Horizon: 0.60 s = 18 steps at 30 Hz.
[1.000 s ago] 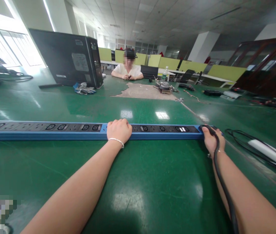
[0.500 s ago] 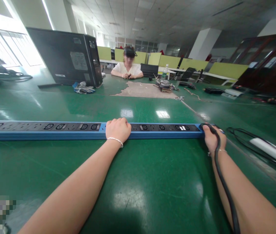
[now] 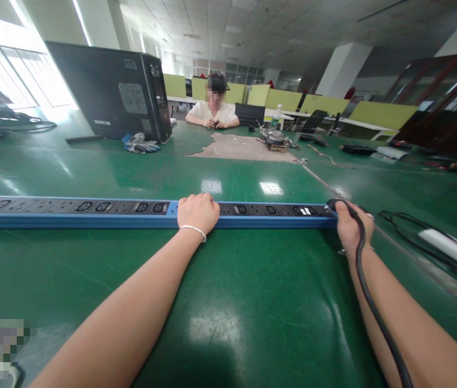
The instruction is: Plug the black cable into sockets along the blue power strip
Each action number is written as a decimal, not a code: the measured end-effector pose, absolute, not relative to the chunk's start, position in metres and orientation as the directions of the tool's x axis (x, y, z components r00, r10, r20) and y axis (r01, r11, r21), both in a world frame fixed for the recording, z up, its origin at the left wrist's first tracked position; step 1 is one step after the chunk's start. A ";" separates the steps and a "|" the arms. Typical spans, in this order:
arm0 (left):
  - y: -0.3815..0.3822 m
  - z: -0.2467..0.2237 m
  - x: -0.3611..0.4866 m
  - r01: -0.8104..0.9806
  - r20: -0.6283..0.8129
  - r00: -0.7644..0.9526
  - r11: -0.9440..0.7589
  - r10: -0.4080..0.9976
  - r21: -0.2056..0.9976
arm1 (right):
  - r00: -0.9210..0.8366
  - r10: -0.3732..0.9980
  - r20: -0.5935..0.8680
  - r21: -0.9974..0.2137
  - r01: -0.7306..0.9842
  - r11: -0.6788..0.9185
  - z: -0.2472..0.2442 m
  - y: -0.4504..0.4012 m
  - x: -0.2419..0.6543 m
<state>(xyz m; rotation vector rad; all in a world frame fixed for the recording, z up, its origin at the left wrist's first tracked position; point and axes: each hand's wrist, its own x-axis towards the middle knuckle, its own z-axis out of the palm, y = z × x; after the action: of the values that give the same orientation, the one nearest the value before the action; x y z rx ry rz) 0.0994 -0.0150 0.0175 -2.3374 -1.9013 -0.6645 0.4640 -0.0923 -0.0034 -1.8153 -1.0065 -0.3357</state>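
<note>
A long blue power strip [image 3: 253, 222] with a black face and rows of sockets lies across the green table. My left hand [image 3: 199, 212] is wrapped over its middle, knuckles up. At the strip's right end my right hand [image 3: 354, 226] is closed around the end piece. A thick black cable [image 3: 368, 299] comes from that end, passes over the right hand and trails along the forearm toward me. My right fingertips and the very end of the strip are partly hidden.
Across the green table [image 3: 164, 172] stands a black computer case [image 3: 103, 91] beside grey-blue gloves [image 3: 140, 143]. A person [image 3: 214, 110] sits opposite. Black cables and a white bar [image 3: 455, 249] lie at right. Farther back are a bottle [image 3: 275, 116] and small parts.
The view has shifted slightly. Both hands keep their places on the power strip, and the strip's right end looks slightly turned in my right hand.
</note>
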 end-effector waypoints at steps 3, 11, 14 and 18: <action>-0.015 0.017 0.100 0.945 0.374 0.151 -0.244 0.915 0.217 | 0.590 0.525 0.613 -0.584 0.786 -0.202 -0.003 -0.091 0.461; -0.015 0.019 0.100 0.948 0.339 0.144 -0.228 0.930 0.223 | 0.581 0.539 0.609 -0.553 0.799 -0.236 0.000 -0.091 0.459; -0.016 0.019 0.100 0.950 0.347 0.144 -0.228 0.927 0.214 | 0.561 0.539 0.629 -0.529 0.816 -0.233 -0.003 -0.090 0.460; -0.015 0.018 0.100 0.948 0.386 0.150 -0.243 0.910 0.203 | 0.550 0.539 0.638 -0.500 0.828 -0.252 -0.005 -0.088 0.462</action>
<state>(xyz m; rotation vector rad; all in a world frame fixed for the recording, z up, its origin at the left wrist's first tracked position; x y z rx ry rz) 0.1000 -0.0155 0.0184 -2.3144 -1.8760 -0.6717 0.4618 -0.0879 -0.0052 -1.9342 -1.1081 -0.4293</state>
